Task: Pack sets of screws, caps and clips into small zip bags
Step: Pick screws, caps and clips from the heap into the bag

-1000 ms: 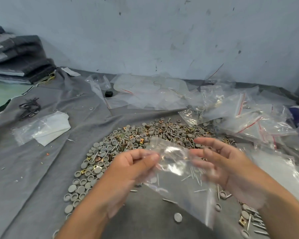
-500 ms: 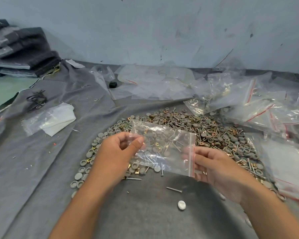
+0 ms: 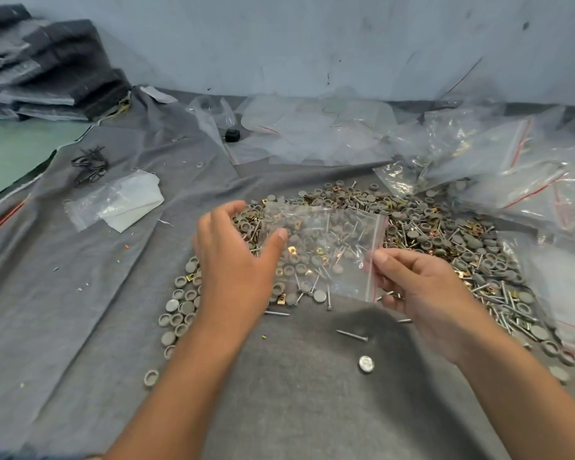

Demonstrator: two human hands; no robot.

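Pinching zip bag (image 3: 326, 250) at 3 o'clock edge, right hand (image 3: 422, 293); left hand (image 3: 233, 257) open, empty. I feared one-sided pinch letting bag slip.

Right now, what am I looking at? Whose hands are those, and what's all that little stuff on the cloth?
This picture comes from a camera worn on a person's head, looking down, so you see their own two arms reaching forward. No machine here, just hands.

The right hand pinches a small clear zip bag by its red-striped edge. The left hand is open with its fingers spread beside the bag's other end; whether the thumb touches the bag is hard to tell.

Under the bag, on a grey cloth, lies a big pile of parts: round grey caps, thin metal screws and little gold clips. One screw and one shiny cap lie apart, closer to the person.

More clear bags are heaped at the right. The bag looks empty so far.
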